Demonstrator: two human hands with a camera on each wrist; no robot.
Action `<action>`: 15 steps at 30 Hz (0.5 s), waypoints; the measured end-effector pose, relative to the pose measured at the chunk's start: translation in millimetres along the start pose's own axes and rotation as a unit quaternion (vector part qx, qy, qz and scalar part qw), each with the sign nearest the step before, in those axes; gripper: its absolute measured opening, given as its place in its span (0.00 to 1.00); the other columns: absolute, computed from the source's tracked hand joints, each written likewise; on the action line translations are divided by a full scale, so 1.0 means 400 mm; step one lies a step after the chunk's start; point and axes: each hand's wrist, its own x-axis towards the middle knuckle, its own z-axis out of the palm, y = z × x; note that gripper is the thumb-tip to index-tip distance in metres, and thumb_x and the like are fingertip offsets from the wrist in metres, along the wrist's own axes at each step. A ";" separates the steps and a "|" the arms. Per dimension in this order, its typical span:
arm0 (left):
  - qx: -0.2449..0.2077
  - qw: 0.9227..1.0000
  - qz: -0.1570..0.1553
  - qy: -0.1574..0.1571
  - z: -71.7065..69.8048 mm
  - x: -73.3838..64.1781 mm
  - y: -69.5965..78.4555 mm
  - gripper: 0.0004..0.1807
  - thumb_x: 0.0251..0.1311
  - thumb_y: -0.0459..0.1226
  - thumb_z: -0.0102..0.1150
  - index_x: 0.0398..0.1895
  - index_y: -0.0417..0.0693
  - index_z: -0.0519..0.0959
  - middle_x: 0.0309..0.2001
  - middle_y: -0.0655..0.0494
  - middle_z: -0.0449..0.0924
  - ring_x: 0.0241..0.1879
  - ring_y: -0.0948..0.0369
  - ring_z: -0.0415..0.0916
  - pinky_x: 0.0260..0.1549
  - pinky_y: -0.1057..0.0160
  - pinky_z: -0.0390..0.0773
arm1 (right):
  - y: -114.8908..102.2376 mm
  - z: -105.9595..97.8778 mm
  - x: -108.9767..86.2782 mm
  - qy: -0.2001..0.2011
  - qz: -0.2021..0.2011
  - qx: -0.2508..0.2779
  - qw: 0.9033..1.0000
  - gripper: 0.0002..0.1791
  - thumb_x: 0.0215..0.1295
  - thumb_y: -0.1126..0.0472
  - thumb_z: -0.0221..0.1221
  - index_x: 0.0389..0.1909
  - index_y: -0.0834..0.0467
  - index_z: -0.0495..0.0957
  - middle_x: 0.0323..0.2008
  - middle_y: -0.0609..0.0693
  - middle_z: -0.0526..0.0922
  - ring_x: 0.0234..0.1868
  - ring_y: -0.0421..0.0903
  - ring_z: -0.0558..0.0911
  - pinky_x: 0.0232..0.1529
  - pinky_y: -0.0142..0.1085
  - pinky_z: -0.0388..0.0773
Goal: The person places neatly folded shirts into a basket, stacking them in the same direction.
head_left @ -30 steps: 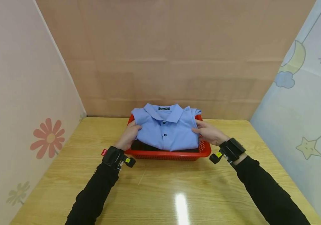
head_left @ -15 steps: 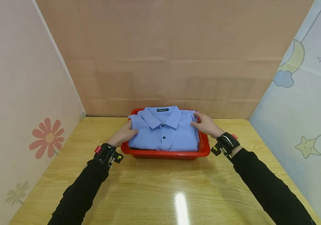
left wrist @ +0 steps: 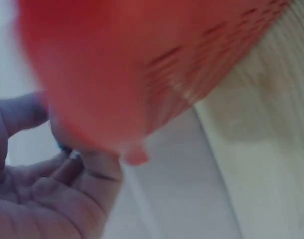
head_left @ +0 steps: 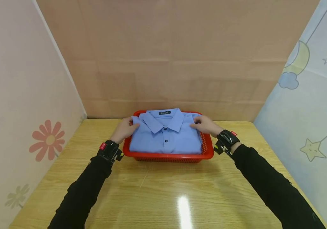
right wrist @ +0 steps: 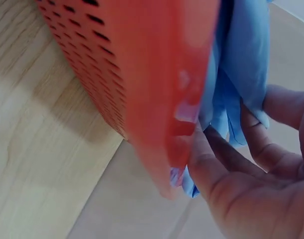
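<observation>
A folded light blue collared shirt [head_left: 166, 138] with dark buttons and a dark neck label lies in a red perforated plastic basket [head_left: 167, 158]. My left hand [head_left: 123, 129] is at the shirt's upper left corner, pinching it between thumb and fingers. In the left wrist view, its curled fingers [left wrist: 99, 174] sit right under the basket's rim [left wrist: 92, 99]. On the opposite side my right hand [head_left: 206, 125] pinches the shirt near its upper right corner. The right wrist view shows blue cloth [right wrist: 246, 50] between thumb and fingers, beside the red basket wall [right wrist: 152, 74].
The basket stands on a light wooden table [head_left: 163, 190], near its back edge. Behind rises a brown paper-covered wall [head_left: 163, 57]. Patterned side panels stand at left, with a red flower [head_left: 49, 140], and at right, with a star [head_left: 313, 150].
The shirt has settled lower into the basket and now covers the dark item that showed beneath it. Both hands have shifted toward its upper corners, the left one also outward.
</observation>
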 end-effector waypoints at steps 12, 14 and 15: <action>-0.096 0.994 0.055 -0.015 -0.044 0.021 -0.024 0.12 0.73 0.33 0.44 0.53 0.36 0.61 0.40 0.40 0.74 0.33 0.53 0.75 0.33 0.62 0.80 | 0.026 -0.016 -0.003 -0.050 0.047 0.145 0.987 0.09 0.76 0.62 0.47 0.39 0.65 0.63 0.36 0.55 0.69 0.41 0.49 0.74 0.39 0.33 0.73; -0.098 0.993 0.067 -0.008 -0.047 0.027 -0.021 0.10 0.73 0.33 0.44 0.52 0.37 0.62 0.35 0.42 0.72 0.32 0.50 0.74 0.35 0.58 0.80 | 0.031 -0.018 -0.003 -0.052 0.051 0.160 0.984 0.09 0.77 0.62 0.46 0.38 0.65 0.62 0.39 0.57 0.69 0.45 0.51 0.74 0.41 0.33 0.75; -0.096 0.993 0.070 -0.006 -0.047 0.031 -0.022 0.10 0.73 0.33 0.45 0.52 0.37 0.62 0.34 0.43 0.72 0.32 0.49 0.74 0.35 0.58 0.79 | 0.032 -0.018 -0.003 -0.049 0.053 0.163 0.984 0.09 0.77 0.62 0.47 0.38 0.64 0.62 0.40 0.57 0.69 0.46 0.51 0.74 0.41 0.34 0.76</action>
